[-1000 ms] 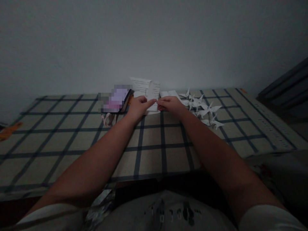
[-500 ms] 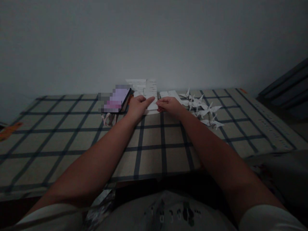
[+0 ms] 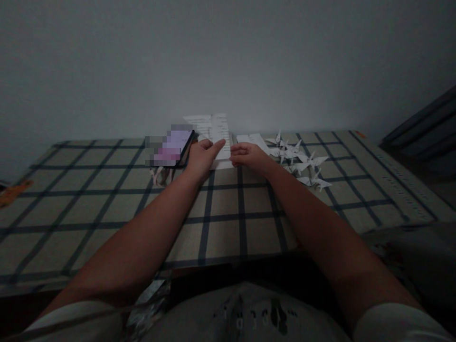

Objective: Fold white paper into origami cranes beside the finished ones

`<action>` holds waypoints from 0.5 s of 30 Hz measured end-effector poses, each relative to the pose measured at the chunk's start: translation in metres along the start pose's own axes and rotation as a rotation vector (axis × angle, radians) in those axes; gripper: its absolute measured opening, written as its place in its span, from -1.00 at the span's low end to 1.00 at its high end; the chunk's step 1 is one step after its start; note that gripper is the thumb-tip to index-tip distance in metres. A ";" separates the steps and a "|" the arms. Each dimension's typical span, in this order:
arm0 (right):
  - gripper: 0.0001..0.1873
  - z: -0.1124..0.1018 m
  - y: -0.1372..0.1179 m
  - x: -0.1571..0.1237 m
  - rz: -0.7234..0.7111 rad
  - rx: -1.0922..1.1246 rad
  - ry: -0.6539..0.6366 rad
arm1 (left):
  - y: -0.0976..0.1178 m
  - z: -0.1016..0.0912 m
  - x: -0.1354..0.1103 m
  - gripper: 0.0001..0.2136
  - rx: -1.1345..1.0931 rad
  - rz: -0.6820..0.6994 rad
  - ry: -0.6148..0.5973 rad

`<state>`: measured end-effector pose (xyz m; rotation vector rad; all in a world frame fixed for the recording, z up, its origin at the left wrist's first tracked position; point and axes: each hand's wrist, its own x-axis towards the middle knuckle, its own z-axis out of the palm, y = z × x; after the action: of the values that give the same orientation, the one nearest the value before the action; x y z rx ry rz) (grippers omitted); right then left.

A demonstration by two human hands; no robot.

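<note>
A printed sheet of paper, folded along a crease, stands partly raised near the back of the table. My left hand grips its lower left part, the thumb lying on the printed face and the other fingers partly hidden. At the sheet's lower right edge is my right hand, its fingers stretched out and slightly apart; whether the fingertips touch the paper I cannot tell. Several folded paper cranes lie just right of that hand. Behind it rests another white paper.
A phone with a lit screen leans left of my left hand, and a small pinkish object sits below it. The checked tablecloth covers the table, which meets a plain wall at the back.
The printed sheet has shifted slightly left and up with my left hand. My right hand's fingers, pinched together at its edge before, have loosened and spread.
</note>
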<state>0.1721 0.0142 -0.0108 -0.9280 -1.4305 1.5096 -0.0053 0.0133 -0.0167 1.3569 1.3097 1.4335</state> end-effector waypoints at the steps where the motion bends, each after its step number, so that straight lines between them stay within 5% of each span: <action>1: -0.73 0.000 0.000 0.000 -0.004 -0.002 -0.009 | -0.001 0.000 0.001 -0.59 -0.008 0.006 0.011; 9: -0.83 0.000 0.001 0.001 -0.026 -0.014 0.002 | 0.003 0.002 -0.003 -0.66 -0.073 0.008 0.025; 15: -0.88 0.000 -0.006 0.001 -0.030 0.029 0.147 | -0.004 0.003 -0.005 -0.66 -0.067 -0.008 -0.159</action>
<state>0.1725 0.0149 -0.0043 -0.9756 -1.3080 1.4068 -0.0019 0.0102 -0.0214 1.3894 1.1540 1.3237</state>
